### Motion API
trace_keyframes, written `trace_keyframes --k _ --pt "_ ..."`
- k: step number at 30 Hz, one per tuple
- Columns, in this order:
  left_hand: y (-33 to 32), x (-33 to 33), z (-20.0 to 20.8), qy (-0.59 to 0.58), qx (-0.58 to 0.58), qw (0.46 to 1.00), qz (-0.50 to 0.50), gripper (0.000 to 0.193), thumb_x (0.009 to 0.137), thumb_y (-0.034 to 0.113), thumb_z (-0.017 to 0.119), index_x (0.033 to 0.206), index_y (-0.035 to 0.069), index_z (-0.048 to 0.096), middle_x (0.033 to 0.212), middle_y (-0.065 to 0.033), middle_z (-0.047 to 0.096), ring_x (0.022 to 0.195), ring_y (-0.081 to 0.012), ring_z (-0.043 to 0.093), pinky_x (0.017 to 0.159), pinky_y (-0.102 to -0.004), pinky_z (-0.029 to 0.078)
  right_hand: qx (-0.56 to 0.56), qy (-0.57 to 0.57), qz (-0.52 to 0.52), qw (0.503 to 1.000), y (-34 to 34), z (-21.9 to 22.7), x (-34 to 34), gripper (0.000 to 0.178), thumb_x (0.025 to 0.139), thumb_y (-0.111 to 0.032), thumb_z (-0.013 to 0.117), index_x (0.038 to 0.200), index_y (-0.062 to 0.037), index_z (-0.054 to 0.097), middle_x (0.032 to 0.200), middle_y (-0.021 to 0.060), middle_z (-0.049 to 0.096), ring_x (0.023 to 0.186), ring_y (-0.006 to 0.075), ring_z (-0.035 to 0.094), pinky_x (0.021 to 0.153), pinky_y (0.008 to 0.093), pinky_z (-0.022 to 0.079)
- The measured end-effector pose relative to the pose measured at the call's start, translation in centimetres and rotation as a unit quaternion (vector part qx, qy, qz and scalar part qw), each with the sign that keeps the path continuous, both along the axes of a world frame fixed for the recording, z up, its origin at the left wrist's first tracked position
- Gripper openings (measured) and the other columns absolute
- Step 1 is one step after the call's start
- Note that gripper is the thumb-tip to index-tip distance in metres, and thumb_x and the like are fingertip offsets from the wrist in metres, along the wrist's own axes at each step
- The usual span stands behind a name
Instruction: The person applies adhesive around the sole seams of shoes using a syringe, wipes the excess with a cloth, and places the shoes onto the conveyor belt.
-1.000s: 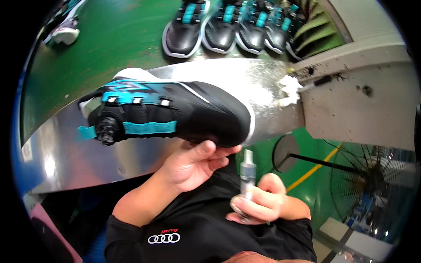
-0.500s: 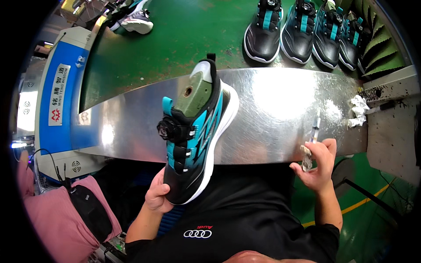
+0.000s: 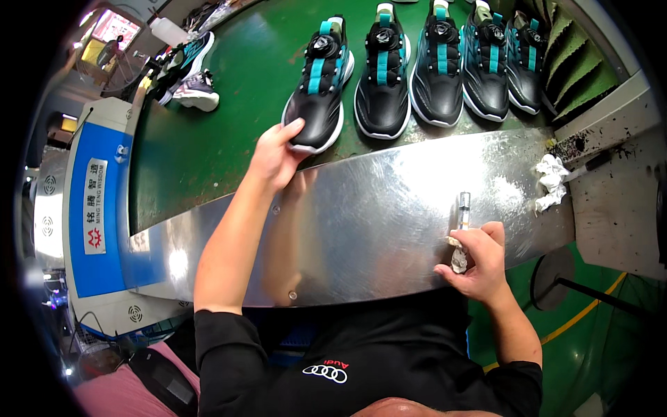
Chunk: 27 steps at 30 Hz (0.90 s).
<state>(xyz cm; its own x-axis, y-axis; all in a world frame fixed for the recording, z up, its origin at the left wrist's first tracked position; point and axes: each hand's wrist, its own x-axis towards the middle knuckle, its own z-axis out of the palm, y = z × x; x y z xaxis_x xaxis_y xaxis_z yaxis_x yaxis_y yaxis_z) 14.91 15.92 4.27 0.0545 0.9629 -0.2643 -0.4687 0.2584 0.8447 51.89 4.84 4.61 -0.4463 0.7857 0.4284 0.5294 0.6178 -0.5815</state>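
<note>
My left hand (image 3: 276,158) is closed on the toe of a black and teal sneaker (image 3: 316,108) with a white sole and a dial on its tongue. The sneaker is over the green bench, left of a row of several matching sneakers (image 3: 382,90). Above the metal bench edge, my right hand (image 3: 479,260) is closed around a slim clear tube (image 3: 464,207) that looks like a syringe. A crumpled off-white wad (image 3: 458,260) is also pinched there between thumb and fingers. The tube's lower part is hidden by the fingers.
A shiny metal strip (image 3: 347,229) borders the green bench (image 3: 229,146). Crumpled white tissue (image 3: 551,182) lies at its right end, near green fins (image 3: 580,52). Other sneakers (image 3: 196,92) lie far left, behind a blue and white machine (image 3: 104,257). A person in pink (image 3: 114,389) is at lower left.
My left hand has carried the sneaker forward, from in front of my body to the left end of the row. My right hand still holds the tube and wad, slightly further left in view.
</note>
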Motion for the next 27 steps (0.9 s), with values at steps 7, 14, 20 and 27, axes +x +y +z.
trace_keyframes --k 7,14,20,27 --pt "1.7 0.0 1.0 0.349 -0.145 0.922 -0.089 0.039 0.086 0.031 0.064 0.105 -0.002 0.055 0.081 -0.0117 0.064 0.072 -0.0175 0.065 0.064 -0.0265 0.054 -0.012 -0.017 -0.005 1.0 -0.1 -0.4 0.9 0.051 0.062 -0.036 0.08 0.1 -0.0071 0.061 0.083 0.0059 0.061 0.073 0.0242 0.046 0.072 0.0342 0.035" --pt "4.3 -13.9 -0.9 0.353 -0.018 0.893 0.278 0.061 0.079 0.028 0.073 0.121 0.001 0.038 0.095 -0.0113 0.059 0.077 -0.0142 0.06 0.067 -0.0288 0.05 -0.043 -0.058 0.017 0.997 -0.2 -0.6 1.1 0.055 0.067 -0.046 0.076 0.103 -0.0072 0.058 0.087 0.008 0.059 0.079 0.0255 0.042 0.073 0.0365 0.033" --pt "12.0 -19.4 -1.5 0.427 -0.051 0.805 0.41 0.125 0.063 0.037 0.084 0.144 0.002 -0.005 0.138 -0.0198 0.033 0.121 -0.0255 0.041 0.102 -0.0402 0.031 -0.065 -0.053 0.0 0.996 -0.6 -1.0 1.9 0.058 0.066 -0.049 0.075 0.102 -0.0077 0.056 0.086 0.0071 0.058 0.077 0.0253 0.041 0.072 0.0368 0.033" --pt "13.8 -25.3 -3.3 0.469 -0.039 0.783 0.406 0.088 0.065 0.016 0.08 0.132 0.0 0.025 0.118 -0.014 0.05 0.099 -0.0223 0.056 0.081 -0.0333 0.047 -0.085 -0.056 0.005 0.995 -0.5 -1.1 2.0 0.059 0.064 -0.052 0.074 0.101 -0.0096 0.055 0.083 0.005 0.056 0.076 0.0245 0.038 0.072 0.0354 0.031"
